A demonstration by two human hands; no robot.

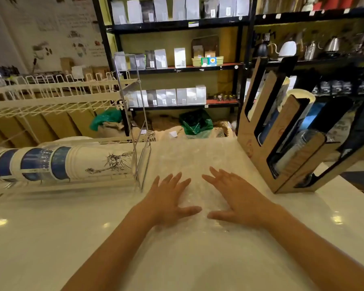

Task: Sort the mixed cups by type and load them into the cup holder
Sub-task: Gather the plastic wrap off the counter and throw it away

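Head view puts your left hand and right hand flat on the table, fingers spread, holding nothing. At ten o'clock the mixed cup stack lies on its side beside a wire rack; at two o'clock stands the cup holder. Pull one cup carelessly and nested neighbours may come too, or roll.
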